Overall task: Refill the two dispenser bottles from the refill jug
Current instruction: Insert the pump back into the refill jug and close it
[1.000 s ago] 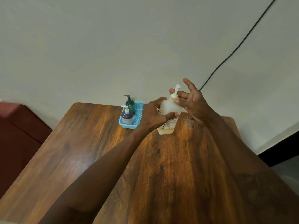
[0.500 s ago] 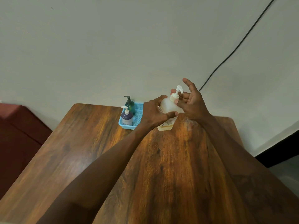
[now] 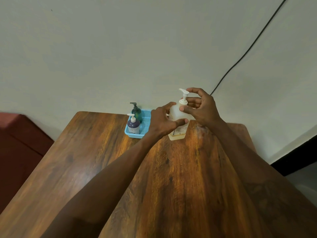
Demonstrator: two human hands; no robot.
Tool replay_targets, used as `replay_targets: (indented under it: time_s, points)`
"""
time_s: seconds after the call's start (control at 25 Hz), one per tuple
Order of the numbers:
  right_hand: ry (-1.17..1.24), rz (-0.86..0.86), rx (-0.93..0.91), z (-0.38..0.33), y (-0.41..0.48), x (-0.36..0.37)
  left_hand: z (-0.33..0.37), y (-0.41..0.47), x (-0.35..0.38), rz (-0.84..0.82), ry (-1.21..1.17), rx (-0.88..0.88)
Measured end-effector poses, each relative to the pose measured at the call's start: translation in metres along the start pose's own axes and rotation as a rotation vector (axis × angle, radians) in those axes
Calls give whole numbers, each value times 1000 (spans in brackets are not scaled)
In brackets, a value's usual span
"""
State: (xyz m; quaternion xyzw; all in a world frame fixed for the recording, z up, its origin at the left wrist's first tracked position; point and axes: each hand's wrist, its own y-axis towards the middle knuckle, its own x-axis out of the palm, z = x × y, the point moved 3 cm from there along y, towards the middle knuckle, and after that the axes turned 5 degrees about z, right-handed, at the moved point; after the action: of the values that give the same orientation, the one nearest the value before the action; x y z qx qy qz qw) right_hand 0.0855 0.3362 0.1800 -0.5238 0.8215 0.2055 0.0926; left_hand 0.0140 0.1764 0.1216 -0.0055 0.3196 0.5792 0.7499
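Now | L hand (image 3: pixel 163 121) still grips jug (image 3: pixel 178 117) | R hand (image 3: pixel 202 107) fingers newly pinch pump collar (image 3: pixel 183 102)

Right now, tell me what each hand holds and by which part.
The left hand grips the translucent white pump jug by its body; the right hand pinches its pump collar.

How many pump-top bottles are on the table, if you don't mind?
3: the green bottle and purple bottle in the blue basket, and the refill jug held by both hands.

Three pump bottles (image 3: pixel 178 115) (perhaps one the jug), one tray (image 3: pixel 135 134)
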Motion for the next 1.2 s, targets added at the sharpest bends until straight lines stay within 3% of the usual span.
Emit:
replay_targets:
  time_s: [0.16,0.32,0.4,0.64,0.88,1.0,1.2]
  points:
    - [-149,221,13,-5,-5,-1,11,-1,1,1,0,37]
    - [149,-56,78,-2,-2,6,13,1,1,24,-23,34]
    - [180,-84,75,0,0,3,10,1,2,30,-28,15]
    - [-82,107,-38,-6,0,2,4,-7,6,-3,-49,-60]
    - [-64,152,-25,-2,-5,7,12,-18,10,74,-9,-90]
    - [-79,270,-26,-3,-9,0,9,-10,7,68,19,-73]
    - [-431,534,-158,-15,-10,-5,9,-6,15,21,63,-57]
